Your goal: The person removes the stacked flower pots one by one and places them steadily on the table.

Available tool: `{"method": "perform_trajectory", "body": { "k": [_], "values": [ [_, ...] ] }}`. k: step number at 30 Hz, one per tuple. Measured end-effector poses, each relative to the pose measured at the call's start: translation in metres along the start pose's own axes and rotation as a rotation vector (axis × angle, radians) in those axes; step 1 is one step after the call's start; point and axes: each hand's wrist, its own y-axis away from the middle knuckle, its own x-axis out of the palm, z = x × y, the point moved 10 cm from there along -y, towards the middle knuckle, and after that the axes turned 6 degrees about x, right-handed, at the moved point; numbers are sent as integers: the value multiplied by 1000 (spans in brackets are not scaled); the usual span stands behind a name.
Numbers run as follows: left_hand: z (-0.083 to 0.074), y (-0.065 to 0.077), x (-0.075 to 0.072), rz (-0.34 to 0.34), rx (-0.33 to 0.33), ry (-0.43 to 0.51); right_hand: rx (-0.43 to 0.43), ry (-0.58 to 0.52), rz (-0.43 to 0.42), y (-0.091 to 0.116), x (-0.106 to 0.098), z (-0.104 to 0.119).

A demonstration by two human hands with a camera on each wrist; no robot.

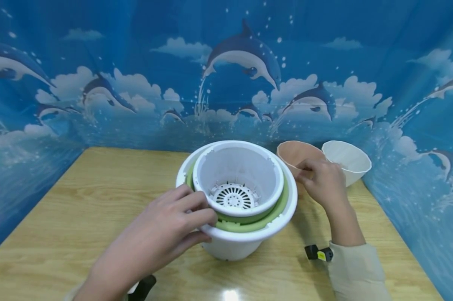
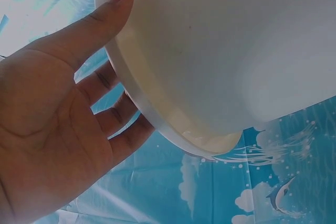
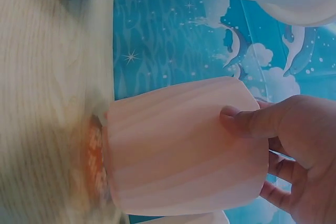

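With left fingers (image 1: 199, 218), gripping the big pot (image 1: 237, 236) by its near-left rim; with right fingers (image 1: 307, 164), pinching the peach cup (image 1: 295, 153) by its near edge, between big pot and white cup (image 1: 347, 156), close to the counter's (image 1: 106, 196) back edge; leaving broad room leftward.

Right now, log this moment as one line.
left hand: grips nested pots (white, green, white) | right hand: pinches peach pot | separate white pot: beside peach pot | surface: wood-grain table
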Motion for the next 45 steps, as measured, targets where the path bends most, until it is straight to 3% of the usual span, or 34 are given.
{"method": "perform_trajectory", "body": {
  "k": [12,21,45],
  "values": [
    [1,1,1,-11,5,9,90,17,108,0,16,-15],
    [3,2,2,-11,-7,13,116,32,134,-1,24,-20],
    [0,-1,0,-4,2,4,81,28,0,-3,28,-35]
  ]
}}
